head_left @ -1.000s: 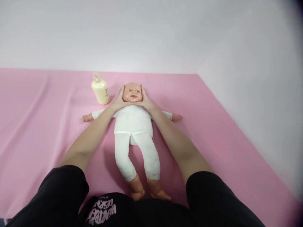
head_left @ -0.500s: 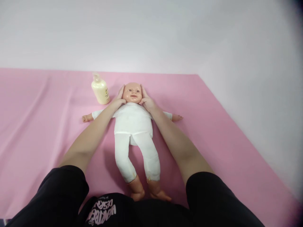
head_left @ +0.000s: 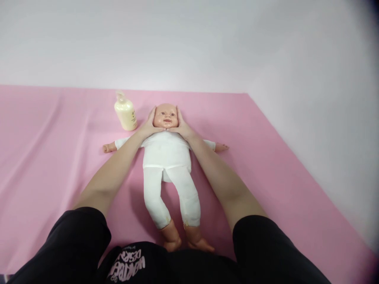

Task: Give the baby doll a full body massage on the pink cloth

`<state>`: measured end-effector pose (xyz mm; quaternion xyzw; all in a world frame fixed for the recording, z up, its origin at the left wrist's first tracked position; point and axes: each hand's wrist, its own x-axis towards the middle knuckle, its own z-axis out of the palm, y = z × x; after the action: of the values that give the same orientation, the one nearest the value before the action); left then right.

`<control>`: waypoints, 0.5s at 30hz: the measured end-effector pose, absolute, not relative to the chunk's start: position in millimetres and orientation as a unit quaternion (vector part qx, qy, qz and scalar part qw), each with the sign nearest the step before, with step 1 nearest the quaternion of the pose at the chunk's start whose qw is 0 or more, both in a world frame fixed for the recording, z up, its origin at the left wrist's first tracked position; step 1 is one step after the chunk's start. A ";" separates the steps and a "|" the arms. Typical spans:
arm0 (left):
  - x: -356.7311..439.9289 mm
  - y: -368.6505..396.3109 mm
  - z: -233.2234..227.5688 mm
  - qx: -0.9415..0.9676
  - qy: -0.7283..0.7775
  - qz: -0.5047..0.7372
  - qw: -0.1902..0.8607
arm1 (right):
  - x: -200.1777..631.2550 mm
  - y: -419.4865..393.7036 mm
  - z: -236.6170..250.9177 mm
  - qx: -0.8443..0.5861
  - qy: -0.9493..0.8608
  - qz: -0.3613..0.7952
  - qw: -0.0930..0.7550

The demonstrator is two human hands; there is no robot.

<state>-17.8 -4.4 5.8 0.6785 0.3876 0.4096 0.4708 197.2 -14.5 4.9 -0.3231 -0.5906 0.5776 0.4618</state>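
Note:
A baby doll [head_left: 167, 152] with a bare head and a white cloth body lies on its back, feet toward me. My left hand [head_left: 149, 124] cups the left side of its head in view, thumb stretched under the chin. On the other side my right hand [head_left: 182, 127] holds the head the same way. Both thumbs meet, or nearly meet, at the middle of the chin. My other fingers lie along the cheeks and partly behind the head, where they are hidden.
A pale yellow pump bottle [head_left: 126, 114] stands left of the doll's head, close to my left hand. The pink sheet [head_left: 266, 165] covers the table, with its far edge behind the head and a slanting edge at right. A pale wall rises beyond.
Both thumbs have slid inward along the jaw, from the sides of the chin to its middle. The doll and the bottle have not moved.

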 end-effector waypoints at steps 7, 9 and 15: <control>-15.3 -11.0 11.3 0.685 0.404 0.392 0.463 | 196.9 -14.2 4.4 -0.322 -0.608 0.566 0.454; -16.3 -8.4 8.6 0.689 0.401 0.391 0.460 | 198.1 -12.3 2.9 -0.322 -0.616 0.560 0.451; -24.7 10.9 -10.5 0.742 0.361 0.388 0.410 | 200.6 -3.5 -4.7 -0.320 -0.631 0.550 0.443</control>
<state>-24.7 10.9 -10.5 0.7419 0.3612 0.3883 0.4103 200.6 -3.5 -4.7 -0.3200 -0.6313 0.5500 0.4433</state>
